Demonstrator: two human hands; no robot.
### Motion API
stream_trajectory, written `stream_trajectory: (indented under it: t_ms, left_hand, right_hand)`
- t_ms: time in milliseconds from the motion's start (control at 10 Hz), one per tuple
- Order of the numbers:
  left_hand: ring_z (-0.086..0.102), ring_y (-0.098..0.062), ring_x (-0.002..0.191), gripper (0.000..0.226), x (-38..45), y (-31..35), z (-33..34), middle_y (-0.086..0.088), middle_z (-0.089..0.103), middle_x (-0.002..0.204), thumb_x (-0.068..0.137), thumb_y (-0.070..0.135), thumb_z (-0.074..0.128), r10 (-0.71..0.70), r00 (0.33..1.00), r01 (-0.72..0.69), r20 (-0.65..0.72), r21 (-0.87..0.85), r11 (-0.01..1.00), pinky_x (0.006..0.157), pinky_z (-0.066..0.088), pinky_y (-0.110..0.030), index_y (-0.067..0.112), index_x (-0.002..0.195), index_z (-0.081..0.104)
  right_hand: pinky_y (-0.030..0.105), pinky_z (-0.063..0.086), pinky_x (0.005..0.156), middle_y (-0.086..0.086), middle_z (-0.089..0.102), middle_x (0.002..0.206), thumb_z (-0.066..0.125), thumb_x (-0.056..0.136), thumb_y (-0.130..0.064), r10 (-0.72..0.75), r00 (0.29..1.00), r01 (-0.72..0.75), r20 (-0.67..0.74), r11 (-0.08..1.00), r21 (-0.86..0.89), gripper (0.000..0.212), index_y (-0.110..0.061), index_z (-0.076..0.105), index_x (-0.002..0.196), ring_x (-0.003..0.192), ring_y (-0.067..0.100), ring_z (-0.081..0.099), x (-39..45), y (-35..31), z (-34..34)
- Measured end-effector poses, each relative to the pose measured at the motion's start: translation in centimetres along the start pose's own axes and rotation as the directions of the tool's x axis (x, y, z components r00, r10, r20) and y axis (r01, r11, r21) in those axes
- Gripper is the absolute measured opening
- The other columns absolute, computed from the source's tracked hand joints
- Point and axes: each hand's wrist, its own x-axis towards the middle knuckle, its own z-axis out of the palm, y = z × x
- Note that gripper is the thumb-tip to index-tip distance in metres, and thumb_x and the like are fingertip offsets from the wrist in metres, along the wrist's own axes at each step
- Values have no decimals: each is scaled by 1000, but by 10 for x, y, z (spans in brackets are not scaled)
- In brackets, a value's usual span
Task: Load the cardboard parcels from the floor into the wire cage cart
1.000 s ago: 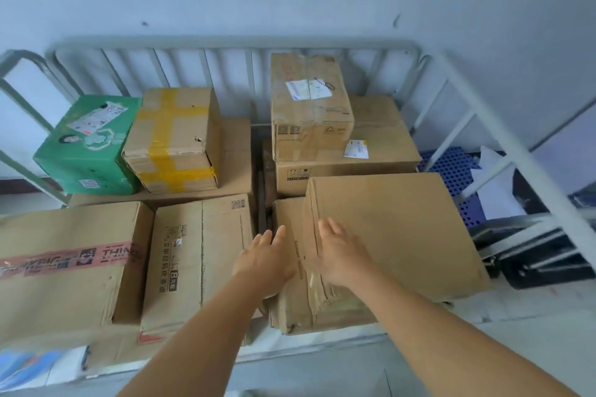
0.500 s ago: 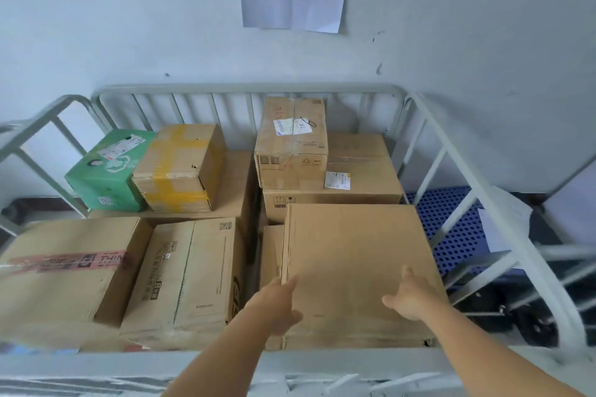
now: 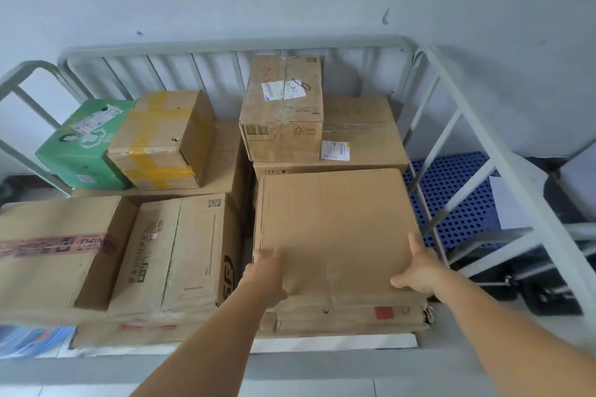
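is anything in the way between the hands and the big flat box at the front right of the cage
Nothing visible. The left hand and right hand already rest on the flat box at its near corners, inside the wire cage cart.

in the cage cart [image 3: 232,43]: flat parcel [image 3: 335,222] front right under my hands; taped box [image 3: 161,138] behind left; labelled box [image 3: 283,106] behind right.
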Motion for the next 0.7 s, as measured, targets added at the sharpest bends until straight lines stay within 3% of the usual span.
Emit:
stream_trajectory:
  t_ms: [100, 300, 400, 500, 600, 700]
  left_hand:
    - [49, -35, 119, 69, 4, -5, -1, -14, 20, 150, 86, 19, 68, -19, 999, 19, -28, 18, 1000, 95, 47, -39, 19, 143, 30]
    - [44, -33, 120, 65, 7, -10, 6, -9, -1, 157, 89, 11, 58, -3, 998, 5, -63, 19, 1000, 95, 45, -38, 25, 143, 25]
    - [44, -32, 123, 69, 2, -12, 3, -9, -8, 160, 90, 13, 57, 10, 999, -8, -42, 28, 1000, 96, 46, -38, 26, 148, 20]
    - [43, -32, 126, 69, -4, -10, -2, -8, -6, 160, 92, 20, 57, 33, 999, -31, -31, 61, 998, 98, 45, -38, 21, 150, 19]
    - [39, -30, 130, 69, -15, -10, -2, -6, 14, 155, 92, 25, 57, 51, 998, -49, -44, 59, 997, 102, 42, -42, 15, 149, 21]
    - [33, -26, 134, 71, -24, -8, -9, -6, 28, 147, 93, 29, 56, 68, 991, -57, -114, 99, 994, 106, 38, -42, 14, 151, 18]
  right_hand:
    - [32, 41, 88, 8, -11, 163, 71, 88, -17, -30, 999, 30, -21, 999, -15, 114, -30, -22, 152, 146, 31, 23, 7, -9, 2]
    - [34, 44, 97, 14, -5, 161, 73, 86, -18, -52, 997, 47, -57, 995, -86, 118, -30, -25, 151, 142, 32, 31, 14, -3, 10]
    - [33, 45, 89, 16, -5, 161, 70, 88, -17, -47, 998, 42, -53, 995, -90, 116, -27, -27, 150, 137, 31, 38, 10, -6, 10]
    - [39, 38, 106, 16, -15, 160, 67, 90, -23, -53, 997, 47, -54, 993, -112, 113, -24, -29, 150, 146, 36, 20, 5, -9, 12]
    - [48, 20, 119, 12, -27, 158, 63, 93, -35, -31, 997, 19, -72, 987, -159, 107, -23, -26, 151, 149, 37, -6, -4, -14, 16]
    - [47, 11, 121, 7, -26, 160, 55, 96, -43, -138, 985, 110, -106, 966, -234, 99, -19, -23, 152, 150, 30, -13, -23, -26, 15]
